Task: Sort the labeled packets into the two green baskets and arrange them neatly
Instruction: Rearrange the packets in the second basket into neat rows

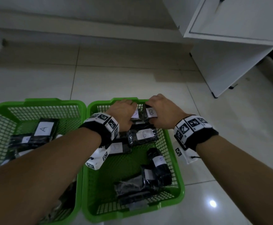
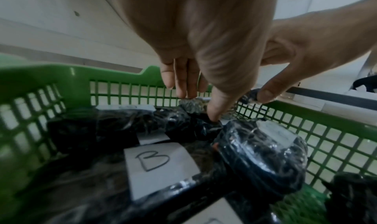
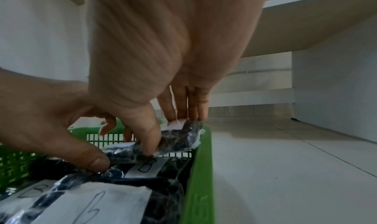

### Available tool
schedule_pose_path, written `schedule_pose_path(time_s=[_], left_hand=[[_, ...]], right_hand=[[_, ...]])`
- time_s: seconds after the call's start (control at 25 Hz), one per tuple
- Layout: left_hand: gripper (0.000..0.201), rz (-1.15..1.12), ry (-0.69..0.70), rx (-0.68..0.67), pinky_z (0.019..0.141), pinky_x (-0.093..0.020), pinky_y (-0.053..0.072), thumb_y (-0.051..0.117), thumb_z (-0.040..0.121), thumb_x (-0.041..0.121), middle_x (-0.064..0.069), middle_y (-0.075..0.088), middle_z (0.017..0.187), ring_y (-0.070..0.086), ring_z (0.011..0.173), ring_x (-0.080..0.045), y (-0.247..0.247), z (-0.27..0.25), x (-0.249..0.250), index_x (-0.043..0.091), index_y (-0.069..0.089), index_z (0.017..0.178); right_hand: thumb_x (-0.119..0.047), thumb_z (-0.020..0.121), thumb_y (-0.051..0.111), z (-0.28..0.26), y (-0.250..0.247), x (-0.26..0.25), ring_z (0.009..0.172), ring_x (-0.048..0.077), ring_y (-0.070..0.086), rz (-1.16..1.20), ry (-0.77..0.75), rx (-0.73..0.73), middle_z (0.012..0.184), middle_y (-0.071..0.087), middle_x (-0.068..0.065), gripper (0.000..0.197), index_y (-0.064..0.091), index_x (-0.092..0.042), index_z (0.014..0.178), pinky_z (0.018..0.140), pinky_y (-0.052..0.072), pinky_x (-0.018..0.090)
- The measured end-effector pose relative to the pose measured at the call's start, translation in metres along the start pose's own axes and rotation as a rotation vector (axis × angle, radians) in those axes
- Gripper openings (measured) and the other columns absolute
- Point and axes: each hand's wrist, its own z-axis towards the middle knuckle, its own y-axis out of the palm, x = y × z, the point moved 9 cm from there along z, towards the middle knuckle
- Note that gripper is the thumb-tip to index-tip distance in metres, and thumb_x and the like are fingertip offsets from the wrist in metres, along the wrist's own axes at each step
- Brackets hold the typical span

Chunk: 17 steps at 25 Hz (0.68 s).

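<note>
Two green baskets stand side by side on the floor. The left basket (image 1: 40,103) holds black packets, one labelled A (image 1: 44,129). The right basket (image 1: 179,181) holds several black packets labelled B (image 1: 144,135). Both hands are at its far end. My right hand (image 1: 148,109) pinches a B packet (image 1: 151,112) between thumb and fingers; the right wrist view shows the right hand (image 3: 169,135) holding that packet (image 3: 179,139) by the far wall. My left hand (image 1: 133,109) pinches the neighbouring packet (image 1: 135,116); in the left wrist view the left hand's thumb (image 2: 214,114) presses into black wrap.
A white cabinet (image 1: 230,46) stands on the tiled floor to the back right. A pale wall base (image 1: 83,30) runs behind the baskets. More B packets (image 1: 160,161) lie loosely in the near half of the right basket.
</note>
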Motion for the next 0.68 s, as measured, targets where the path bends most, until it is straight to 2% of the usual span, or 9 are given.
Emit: schedule_pose_path(time_s=[0.08, 0.16, 0.28, 0.48, 0.6, 0.68], left_hand=[[0.029, 0.01, 0.017, 0.055, 0.087, -0.037, 0.046, 0.061, 0.078, 0.021, -0.008, 0.059, 0.102, 0.054, 0.098, -0.026, -0.007, -0.007, -0.002, 0.01, 0.055, 0.104], [0.032, 0.018, 0.014, 0.03, 0.09, -0.038, 0.047, 0.059, 0.079, 0.018, -0.008, 0.059, 0.107, 0.054, 0.102, -0.026, -0.005, -0.011, -0.003, 0.009, 0.058, 0.11], [0.036, -0.035, -0.019, -0.013, 0.09, -0.037, 0.047, 0.061, 0.083, 0.022, -0.008, 0.058, 0.113, 0.052, 0.107, -0.025, 0.003, -0.012, -0.003, 0.009, 0.055, 0.116], [0.045, -0.068, -0.011, 0.034, 0.088, -0.036, 0.044, 0.069, 0.079, 0.034, -0.007, 0.057, 0.104, 0.052, 0.098, -0.025, -0.004, -0.002, -0.001, 0.012, 0.048, 0.112], [0.049, -0.026, -0.01, 0.031, 0.093, -0.037, 0.042, 0.067, 0.079, 0.039, -0.006, 0.054, 0.109, 0.05, 0.103, -0.024, -0.001, -0.001, 0.001, 0.012, 0.05, 0.116], [0.047, 0.035, -0.026, -0.004, 0.096, -0.038, 0.042, 0.067, 0.08, 0.039, -0.006, 0.051, 0.115, 0.047, 0.107, -0.022, 0.006, -0.002, 0.001, 0.013, 0.053, 0.118]], right_hand=[[-0.024, 0.071, 0.072, 0.001, 0.0, -0.004, 0.091, 0.016, 0.046, 0.019, -0.018, 0.017, 0.093, 0.056, 0.0, 0.027, 0.056, -0.021, 0.092, 0.072, 0.045, 0.031], [-0.025, 0.071, 0.071, 0.001, 0.005, -0.004, 0.09, 0.016, 0.048, 0.012, -0.002, 0.008, 0.092, 0.057, -0.001, 0.027, 0.056, -0.022, 0.093, 0.07, 0.046, 0.031], [-0.028, 0.071, 0.071, -0.003, 0.006, 0.0, 0.091, 0.016, 0.051, 0.07, 0.037, 0.019, 0.09, 0.059, -0.001, 0.028, 0.06, -0.022, 0.096, 0.068, 0.046, 0.031], [-0.033, 0.07, 0.073, -0.009, -0.006, 0.006, 0.088, 0.017, 0.052, 0.142, 0.025, 0.065, 0.089, 0.063, -0.002, 0.034, 0.063, -0.021, 0.1, 0.069, 0.042, 0.03], [-0.044, 0.067, 0.07, -0.009, -0.009, 0.013, 0.093, 0.017, 0.054, 0.204, 0.063, 0.091, 0.099, 0.066, -0.001, 0.055, 0.064, -0.02, 0.116, 0.076, 0.045, 0.031], [-0.044, 0.069, 0.073, -0.011, -0.012, 0.016, 0.097, 0.017, 0.056, 0.23, 0.087, 0.113, 0.106, 0.068, 0.001, 0.061, 0.063, -0.019, 0.123, 0.082, 0.049, 0.033]])
